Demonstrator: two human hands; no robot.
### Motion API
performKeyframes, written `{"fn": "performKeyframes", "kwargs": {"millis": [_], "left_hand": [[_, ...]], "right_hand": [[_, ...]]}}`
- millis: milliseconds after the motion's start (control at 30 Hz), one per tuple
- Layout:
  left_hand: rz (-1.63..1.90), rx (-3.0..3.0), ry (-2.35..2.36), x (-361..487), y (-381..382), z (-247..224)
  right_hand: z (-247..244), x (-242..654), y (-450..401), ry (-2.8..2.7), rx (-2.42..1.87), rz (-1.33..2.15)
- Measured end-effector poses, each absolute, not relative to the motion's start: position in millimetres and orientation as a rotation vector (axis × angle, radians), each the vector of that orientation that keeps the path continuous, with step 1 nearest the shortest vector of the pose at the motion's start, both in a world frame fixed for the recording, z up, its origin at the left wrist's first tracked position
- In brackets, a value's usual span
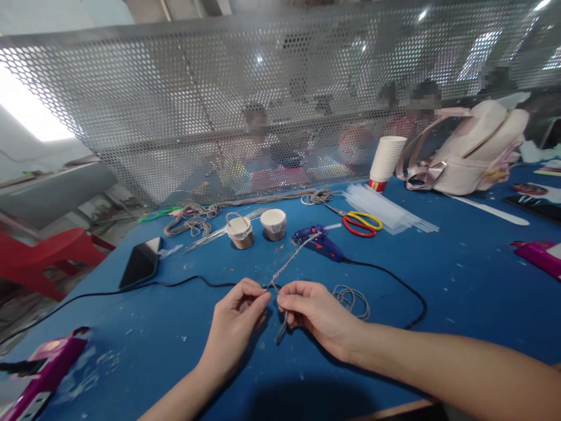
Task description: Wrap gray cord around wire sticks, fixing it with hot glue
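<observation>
My left hand [241,318] and right hand [309,313] pinch a twisted grey cord [293,257] between fingertips, near the blue glue gun [319,241].

No words, brand names or numbers are showing legibly anywhere in the head view. The stack of paper cups [385,161] is carrying a red band [377,185] near its bottom end, with small yellowish marks sitting on the red that are too small to read. The blue glue gun [323,242] is showing orange markings on its body, and these are not resolving into letters.
</observation>
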State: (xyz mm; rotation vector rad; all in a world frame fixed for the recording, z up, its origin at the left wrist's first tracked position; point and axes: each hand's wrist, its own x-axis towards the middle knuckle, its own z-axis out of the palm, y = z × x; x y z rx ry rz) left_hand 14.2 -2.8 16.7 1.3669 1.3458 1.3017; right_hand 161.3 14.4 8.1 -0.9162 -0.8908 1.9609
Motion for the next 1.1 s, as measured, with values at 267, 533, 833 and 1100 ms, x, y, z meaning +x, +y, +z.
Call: {"fn": "performKeyframes", "kwargs": {"millis": [267, 533, 833, 1100], "left_hand": [[1.195, 1.264, 1.254, 13.0, -2.9, 13.8], [1.177, 1.204, 1.255, 13.6, -3.1, 12.0], [1.156, 1.203, 1.303, 12.5, -3.9, 13.2], [1.145, 1.379, 1.369, 13.7, -5.4, 19.1]], "right_hand": [[7.5, 161.3, 15.9, -0.881, -0.915, 1.981], [6.6, 160.5, 16.1, -0.857, -0.914, 1.984], [6.8, 161.7, 14.8, -0.865, -0.896, 1.986], [7.4, 162.4, 14.4, -0.839, -0.898, 1.990]]}}
